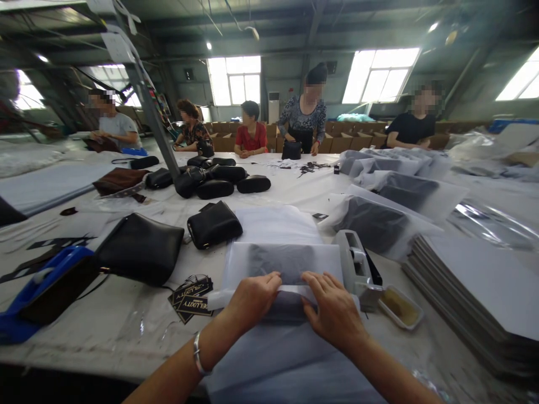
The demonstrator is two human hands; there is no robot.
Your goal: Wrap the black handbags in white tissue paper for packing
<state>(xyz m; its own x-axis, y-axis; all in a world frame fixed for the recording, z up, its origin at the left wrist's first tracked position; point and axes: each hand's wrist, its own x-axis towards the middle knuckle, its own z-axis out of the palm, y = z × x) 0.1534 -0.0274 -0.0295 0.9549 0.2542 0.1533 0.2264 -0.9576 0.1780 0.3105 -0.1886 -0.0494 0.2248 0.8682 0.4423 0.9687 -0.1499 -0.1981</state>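
Note:
A dark flat item (282, 259) shows through the white tissue paper (330, 258) wrapped over it. My left hand (255, 294) has its fingers curled on the folded edge of this paper. On the same fold, to the right, my right hand (334, 306) grips with the thumb below and the fingers on top. More tissue sheets lie beneath and toward me. Left of my left hand are black hang tags (191, 297) with gold lettering. A grey tape dispenser (357, 264) stands just beyond my right hand.
Black bags (141, 247) and a blue tape dispenser (50, 280) lie on the left, near a slanted metal post (149, 106). Right are tissue-wrapped bags (373, 221), a small plastic tray (401, 307) and a board stack (475, 292). Several people sit or stand across the table.

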